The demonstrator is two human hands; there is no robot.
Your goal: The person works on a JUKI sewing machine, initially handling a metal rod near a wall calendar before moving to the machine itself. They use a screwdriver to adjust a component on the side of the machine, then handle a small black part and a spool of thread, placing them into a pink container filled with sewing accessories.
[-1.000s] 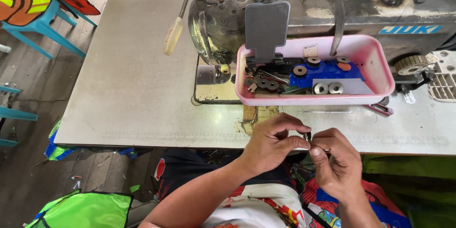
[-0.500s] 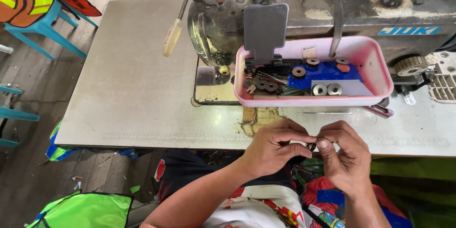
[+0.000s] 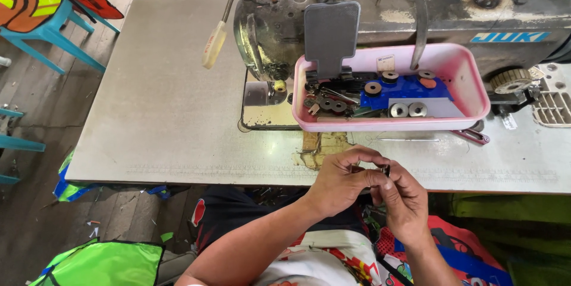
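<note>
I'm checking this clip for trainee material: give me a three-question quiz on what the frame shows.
1. True or false: the pink tray sits on the floor.
2. Multiple choice: the left hand and right hand are A) wide apart, B) together at the table's front edge, pinching a small dark part, C) inside the tray.
3. Short answer: what round things lie in the tray?

Key
1. False: it rests on the table, against the sewing machine.
2. B.
3. Bobbins, among other small metal parts.
</note>
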